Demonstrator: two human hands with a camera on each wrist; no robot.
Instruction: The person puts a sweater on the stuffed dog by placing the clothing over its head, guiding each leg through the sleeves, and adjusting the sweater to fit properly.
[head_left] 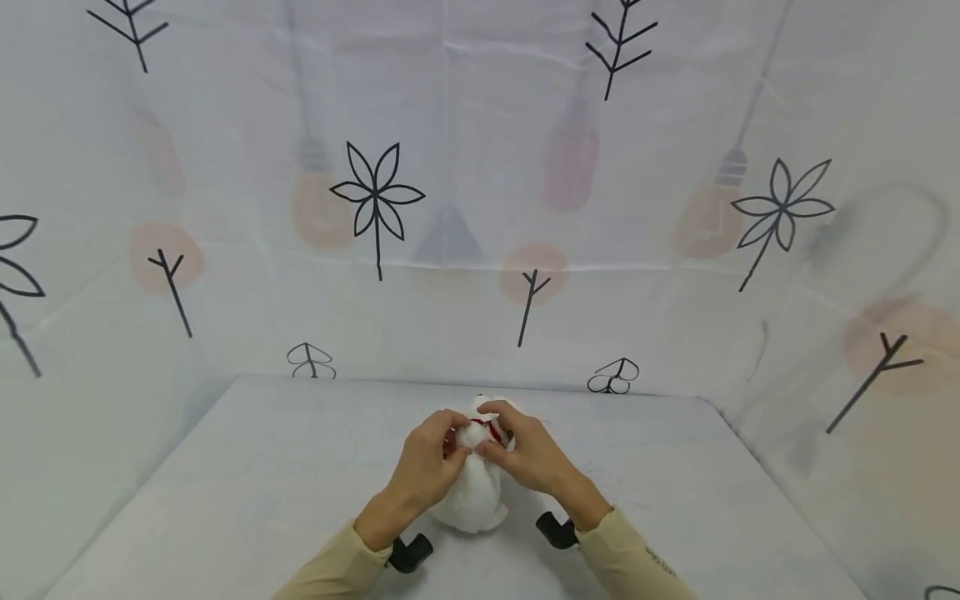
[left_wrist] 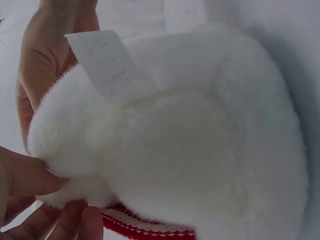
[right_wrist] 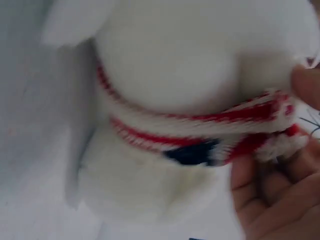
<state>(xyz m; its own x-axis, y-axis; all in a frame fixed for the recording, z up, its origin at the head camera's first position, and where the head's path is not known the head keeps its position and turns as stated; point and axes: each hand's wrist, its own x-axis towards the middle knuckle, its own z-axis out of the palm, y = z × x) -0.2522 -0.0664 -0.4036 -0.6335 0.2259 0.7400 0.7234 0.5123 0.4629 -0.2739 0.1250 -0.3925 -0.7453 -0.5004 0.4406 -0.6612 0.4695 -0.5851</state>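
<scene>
A: Fingers are curling. The left hand (head_left: 424,467) is pinching the soft white toy (head_left: 474,492); the right hand (head_left: 529,457) is pinching its red-and-white scarf (right_wrist: 200,127).

B: The toy is sitting on the table (head_left: 225,500). Pulling hard could tip it over.
</scene>
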